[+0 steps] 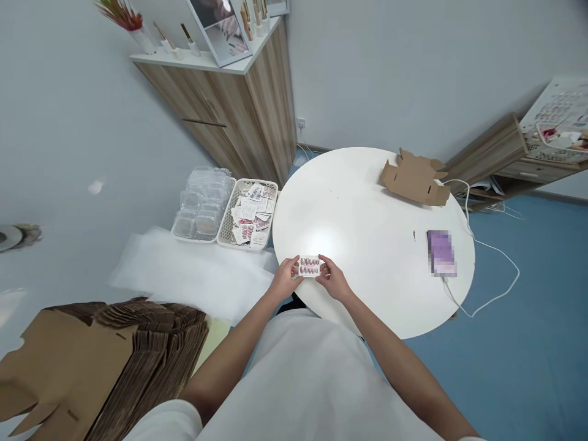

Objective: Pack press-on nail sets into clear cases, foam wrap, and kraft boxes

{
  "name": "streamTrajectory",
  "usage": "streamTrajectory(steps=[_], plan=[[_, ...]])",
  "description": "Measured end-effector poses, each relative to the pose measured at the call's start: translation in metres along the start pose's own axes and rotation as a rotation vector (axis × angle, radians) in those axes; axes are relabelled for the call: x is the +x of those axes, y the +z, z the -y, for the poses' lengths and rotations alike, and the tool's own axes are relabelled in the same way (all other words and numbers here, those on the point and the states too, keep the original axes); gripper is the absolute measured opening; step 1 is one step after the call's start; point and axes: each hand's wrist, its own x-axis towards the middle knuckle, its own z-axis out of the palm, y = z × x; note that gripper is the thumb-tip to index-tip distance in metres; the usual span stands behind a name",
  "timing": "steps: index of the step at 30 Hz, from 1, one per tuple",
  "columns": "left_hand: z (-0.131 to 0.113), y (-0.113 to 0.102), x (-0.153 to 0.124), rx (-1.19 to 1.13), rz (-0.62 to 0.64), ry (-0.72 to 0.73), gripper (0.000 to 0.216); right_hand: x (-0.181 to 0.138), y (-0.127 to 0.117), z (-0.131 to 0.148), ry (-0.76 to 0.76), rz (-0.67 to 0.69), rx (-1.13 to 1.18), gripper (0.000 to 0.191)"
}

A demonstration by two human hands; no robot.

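Note:
Between my two hands is a small card of press-on nails (309,266), held over the near edge of a round white table (358,226). Two rows of pinkish, shiny nails show on its face. My left hand (287,277) pinches the card's left edge between thumb and fingers. On the opposite side, my right hand (333,278) grips the right edge in the same way. To the left of the table, a white basket (225,226) holds many similar nail cards (250,211).
An unfolded cardboard box (416,177) lies at the table's far right. Nearer is a purple, pixelated device (441,252) with a white cable (493,300). Clear plastic boxes (204,205), white wrapping sheets (193,269) and stacked flat cartons (151,349) are at left. A wooden cabinet (261,104) stands behind.

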Motion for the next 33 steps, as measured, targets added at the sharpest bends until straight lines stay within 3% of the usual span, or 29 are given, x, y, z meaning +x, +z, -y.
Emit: streamTrajectory(steps=[10,17,24,33], plan=[[0.049,-0.015,0.027,0.014,0.139,-0.081,0.058,0.032,0.037,-0.023,0.132,-0.040,-0.022,0.060],[0.059,-0.015,0.034,0.050,0.192,-0.095,0.057,0.047,0.050,-0.033,0.133,-0.101,-0.205,0.060],[0.061,-0.013,0.026,0.037,0.145,-0.082,0.065,0.043,0.060,-0.027,0.095,-0.189,-0.344,0.055],[0.060,-0.016,0.019,-0.226,0.132,-0.270,0.063,0.019,0.056,-0.022,0.270,-0.256,0.136,0.049]])
